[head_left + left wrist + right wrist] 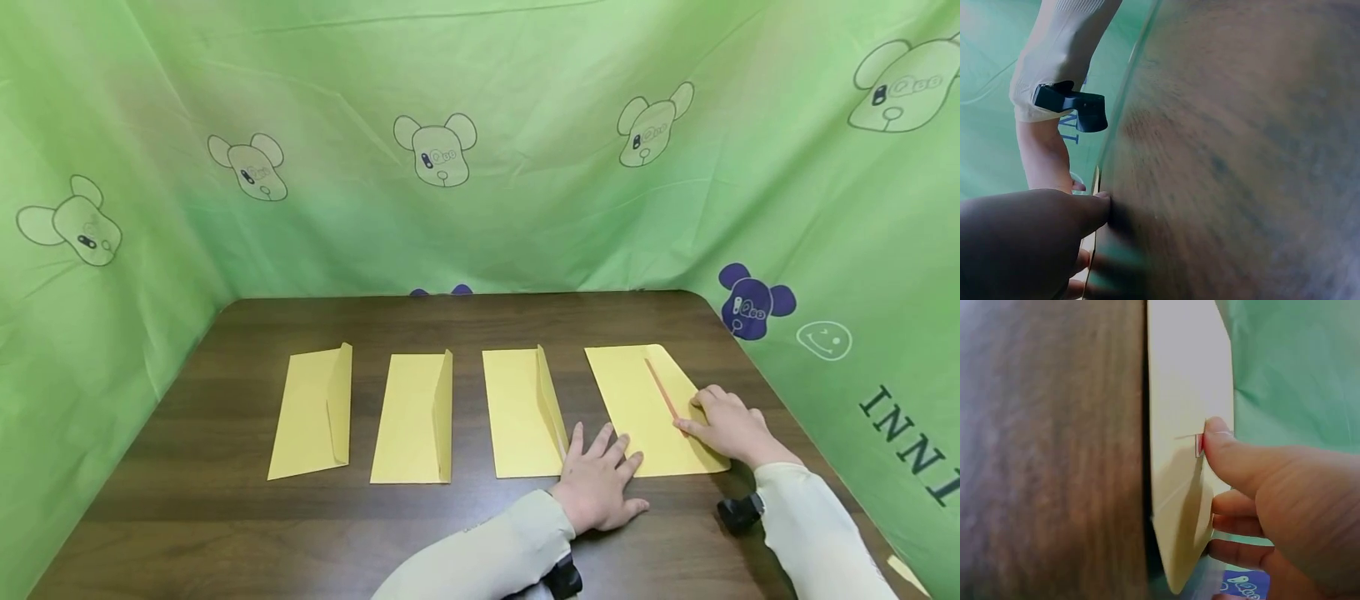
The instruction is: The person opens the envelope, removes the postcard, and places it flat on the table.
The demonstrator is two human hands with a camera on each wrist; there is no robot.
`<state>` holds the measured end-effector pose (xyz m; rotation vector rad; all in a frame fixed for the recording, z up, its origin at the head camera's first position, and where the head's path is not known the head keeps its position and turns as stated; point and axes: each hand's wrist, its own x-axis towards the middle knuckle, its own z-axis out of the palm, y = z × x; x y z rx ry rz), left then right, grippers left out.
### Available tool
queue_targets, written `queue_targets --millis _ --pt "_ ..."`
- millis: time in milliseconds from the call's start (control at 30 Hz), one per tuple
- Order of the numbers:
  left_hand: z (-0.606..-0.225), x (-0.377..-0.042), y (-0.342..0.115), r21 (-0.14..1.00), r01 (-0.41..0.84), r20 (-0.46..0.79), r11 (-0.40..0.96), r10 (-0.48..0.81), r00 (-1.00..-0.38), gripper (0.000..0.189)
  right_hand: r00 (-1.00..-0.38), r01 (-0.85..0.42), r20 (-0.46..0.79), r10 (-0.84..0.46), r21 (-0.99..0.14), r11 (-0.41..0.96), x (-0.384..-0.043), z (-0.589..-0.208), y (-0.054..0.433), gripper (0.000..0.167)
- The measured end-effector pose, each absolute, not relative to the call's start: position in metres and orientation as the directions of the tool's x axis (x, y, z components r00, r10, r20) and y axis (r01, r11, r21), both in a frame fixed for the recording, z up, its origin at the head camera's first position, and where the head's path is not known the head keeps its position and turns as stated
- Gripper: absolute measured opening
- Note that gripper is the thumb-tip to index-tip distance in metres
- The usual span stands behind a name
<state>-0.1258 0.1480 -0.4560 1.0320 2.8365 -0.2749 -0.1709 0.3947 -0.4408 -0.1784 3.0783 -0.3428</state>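
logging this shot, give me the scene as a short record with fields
surface: brown table
row: leftmost envelope, second envelope, third envelope, yellow, flaps along right side
rightmost envelope: yellow, flap opened out, red strip lengthwise
left hand: fingers spread, fingertips at rightmost envelope's left edge
right hand: at its flap, thumb by strip's lower end
backdrop: green cloth

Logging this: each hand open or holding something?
Left hand: open, fingers spread.
Right hand: thumb touching red strip on rightmost yellow envelope; grip can't be told.
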Motion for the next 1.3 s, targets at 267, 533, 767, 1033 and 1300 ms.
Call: queue_targets --millis 267,533,767,1033,1300 --pt "-0.456 -0.127 0.148 -0.140 0.644 -0.174 0.752 0.622 -0.764 0.064 -0.995 -0.093 -0.013 -0.103 -0.328 0.940 -0.176 -0.441 0.401 0.066" --pt "-0.453 -0.126 0.148 -0.149 0.642 -0.163 0.752 0.622 -0.766 0.064 -0.989 -0.143 0.029 -0.143 -0.386 0.911 -0.180 -0.442 0.408 0.061" --pt "-0.453 -0.125 0.147 -0.143 0.637 -0.169 0.758 0.615 -0.770 0.063 -0.988 -0.154 0.035 -0.153 -0.411 0.898 -0.180 -0.445 0.410 0.057" --pt "-0.454 -0.125 0.147 -0.143 0.636 -0.170 0.758 0.614 -0.771 0.063 -0.987 -0.153 0.014 -0.162 -0.415 0.897 -0.182 -0.443 0.412 0.047" --pt "-0.454 -0.125 0.147 -0.151 0.637 -0.168 0.756 0.616 -0.770 0.062 -0.990 -0.137 0.020 -0.141 -0.419 0.898 -0.181 -0.445 0.410 0.037"
